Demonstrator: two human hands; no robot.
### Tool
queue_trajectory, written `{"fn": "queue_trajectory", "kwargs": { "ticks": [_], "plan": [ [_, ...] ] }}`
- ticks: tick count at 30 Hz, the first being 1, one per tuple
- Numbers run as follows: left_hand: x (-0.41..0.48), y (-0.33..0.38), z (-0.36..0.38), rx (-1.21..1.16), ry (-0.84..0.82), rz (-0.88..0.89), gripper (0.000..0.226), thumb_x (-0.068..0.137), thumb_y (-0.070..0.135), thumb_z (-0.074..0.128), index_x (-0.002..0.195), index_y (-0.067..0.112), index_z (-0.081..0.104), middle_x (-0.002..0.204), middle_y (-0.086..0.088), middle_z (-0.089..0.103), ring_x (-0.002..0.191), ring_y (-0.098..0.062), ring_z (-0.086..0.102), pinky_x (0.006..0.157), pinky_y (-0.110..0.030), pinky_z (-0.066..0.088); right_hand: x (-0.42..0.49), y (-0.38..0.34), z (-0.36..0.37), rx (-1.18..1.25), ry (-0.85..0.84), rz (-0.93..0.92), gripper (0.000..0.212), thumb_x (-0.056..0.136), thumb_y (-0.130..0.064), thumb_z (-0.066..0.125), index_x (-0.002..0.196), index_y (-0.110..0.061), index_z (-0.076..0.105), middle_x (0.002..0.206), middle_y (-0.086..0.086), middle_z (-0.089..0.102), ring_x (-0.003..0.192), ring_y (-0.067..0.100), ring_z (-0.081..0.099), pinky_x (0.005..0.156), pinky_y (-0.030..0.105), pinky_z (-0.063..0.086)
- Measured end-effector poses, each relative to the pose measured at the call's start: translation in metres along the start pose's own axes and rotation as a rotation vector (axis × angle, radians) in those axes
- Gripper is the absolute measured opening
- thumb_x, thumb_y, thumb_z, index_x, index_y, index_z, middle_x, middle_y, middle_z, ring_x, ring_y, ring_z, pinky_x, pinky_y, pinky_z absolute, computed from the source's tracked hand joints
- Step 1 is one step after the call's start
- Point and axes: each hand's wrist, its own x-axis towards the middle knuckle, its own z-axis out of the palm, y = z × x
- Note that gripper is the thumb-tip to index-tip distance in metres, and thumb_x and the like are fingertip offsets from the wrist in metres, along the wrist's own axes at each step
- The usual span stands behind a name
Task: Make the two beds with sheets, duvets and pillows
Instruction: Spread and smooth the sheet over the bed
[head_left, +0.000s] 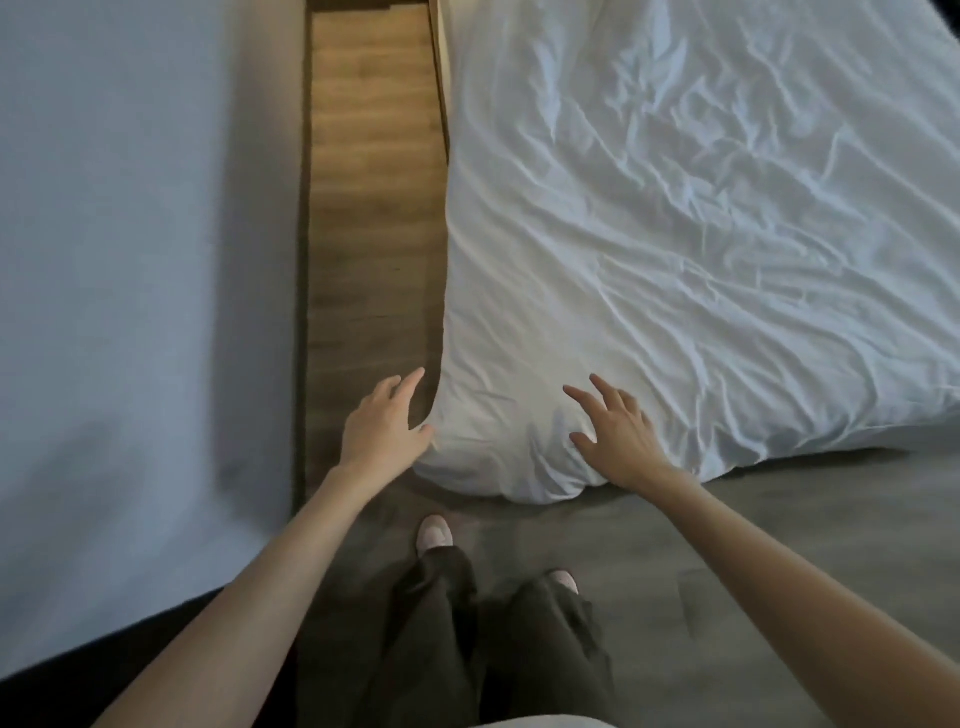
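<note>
The left hand (387, 415) is open with fingers spread, its thumb at the side edge of the duvet (701, 234) where the corner hangs toward the floor (374, 182). The right hand (615, 431), also open and spread, lies on or just over the top of that same near corner, gripping nothing. The duvet covers the right-hand bed, white and heavily creased. It looks soft, puffy and light but bulky, so it will likely sag and drag unless pinched firmly at the corner and edge seams. The other bed (130, 260) to the left shows only a smooth sheet.
</note>
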Motion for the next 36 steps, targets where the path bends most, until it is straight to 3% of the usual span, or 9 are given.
{"fn": "queue_trajectory", "kwargs": {
  "ticks": [10, 16, 18, 20, 24, 27, 30, 33, 36],
  "plan": [
    [0.084, -0.04, 0.112, 0.072, -0.17, 0.117, 0.091, 0.084, 0.039, 0.07, 0.153, 0.033, 0.012, 0.159, -0.009, 0.018, 0.142, -0.03, 0.029, 0.108, -0.046, 0.035, 0.066, 0.004, 0.073, 0.009, 0.063, 0.06, 0.064, 0.096, -0.032, 0.053, 0.151, -0.042, 0.022, 0.163, 0.004, -0.002, 0.149, 0.033, 0.001, 0.117, 0.051, 0.015],
    [0.123, -0.034, 0.193, 0.077, -0.287, 0.088, 0.119, 0.077, 0.033, 0.08, 0.147, 0.051, -0.015, 0.161, -0.01, -0.011, 0.148, -0.037, -0.002, 0.116, -0.061, 0.013, 0.088, 0.042, 0.129, 0.071, 0.058, 0.124, 0.082, 0.09, -0.032, 0.062, 0.15, -0.049, 0.01, 0.163, 0.002, -0.01, 0.15, 0.028, -0.002, 0.119, 0.054, 0.009],
    [0.135, -0.033, 0.215, 0.062, -0.269, 0.075, 0.128, 0.073, 0.033, 0.082, 0.141, 0.055, -0.025, 0.16, -0.012, -0.012, 0.147, -0.039, 0.0, 0.113, -0.068, 0.006, 0.09, 0.053, 0.139, 0.02, 0.079, 0.088, 0.09, 0.087, -0.034, 0.066, 0.15, -0.05, 0.005, 0.163, 0.002, -0.01, 0.15, 0.027, -0.004, 0.119, 0.052, 0.008],
    [0.143, -0.035, 0.232, 0.037, -0.2, 0.09, 0.129, 0.072, 0.036, 0.081, 0.137, 0.057, -0.028, 0.155, -0.017, 0.005, 0.142, -0.04, 0.018, 0.111, -0.066, 0.013, 0.093, 0.056, 0.143, 0.032, 0.117, 0.067, 0.094, 0.083, -0.034, 0.071, 0.15, -0.049, 0.006, 0.163, 0.004, -0.007, 0.15, 0.028, -0.002, 0.12, 0.05, 0.008],
    [0.149, -0.041, 0.249, -0.1, -0.068, 0.206, 0.109, 0.084, 0.019, 0.067, 0.143, 0.056, -0.016, 0.115, -0.018, 0.046, 0.104, -0.041, 0.053, 0.092, -0.05, 0.045, 0.097, 0.057, 0.154, 0.032, 0.165, 0.042, 0.103, 0.075, -0.036, 0.076, 0.15, -0.047, 0.005, 0.162, 0.005, -0.009, 0.15, 0.029, -0.002, 0.121, 0.05, 0.007],
    [0.143, -0.04, 0.242, -0.114, 0.036, 0.212, 0.082, 0.087, 0.014, 0.059, 0.15, 0.041, 0.014, 0.109, -0.019, 0.051, 0.098, -0.04, 0.056, 0.086, -0.048, 0.046, 0.096, 0.06, 0.154, 0.008, 0.109, 0.033, 0.111, 0.075, -0.037, 0.078, 0.15, -0.047, -0.003, 0.161, 0.004, -0.017, 0.149, 0.029, -0.009, 0.121, 0.049, 0.004],
    [0.122, -0.038, 0.215, -0.098, 0.131, 0.21, 0.059, 0.085, 0.009, 0.059, 0.137, 0.026, 0.036, 0.108, -0.014, 0.056, 0.094, -0.034, 0.059, 0.069, -0.038, 0.042, 0.091, 0.057, 0.14, 0.023, 0.018, 0.059, 0.113, 0.076, -0.039, 0.078, 0.15, -0.049, -0.007, 0.161, 0.003, -0.02, 0.149, 0.03, -0.011, 0.12, 0.053, 0.008],
    [0.097, -0.031, 0.174, -0.042, 0.194, 0.245, 0.043, 0.086, 0.01, 0.06, 0.122, 0.024, 0.041, 0.102, -0.004, 0.063, 0.086, -0.026, 0.064, 0.061, -0.03, 0.039, 0.075, 0.038, 0.126, 0.028, -0.057, 0.083, 0.116, 0.075, -0.046, 0.077, 0.148, -0.05, -0.014, 0.159, 0.002, -0.024, 0.148, 0.034, -0.013, 0.119, 0.058, 0.007],
    [0.069, -0.015, 0.132, -0.034, 0.19, 0.271, 0.04, 0.085, 0.01, 0.061, 0.118, 0.023, 0.042, 0.098, -0.003, 0.065, 0.084, -0.026, 0.066, 0.061, -0.03, 0.045, 0.046, 0.004, 0.12, -0.033, 0.079, -0.073, 0.117, 0.077, -0.049, 0.073, 0.145, -0.05, -0.023, 0.157, -0.001, -0.03, 0.146, 0.031, -0.023, 0.118, 0.059, -0.001]
  ]
}}
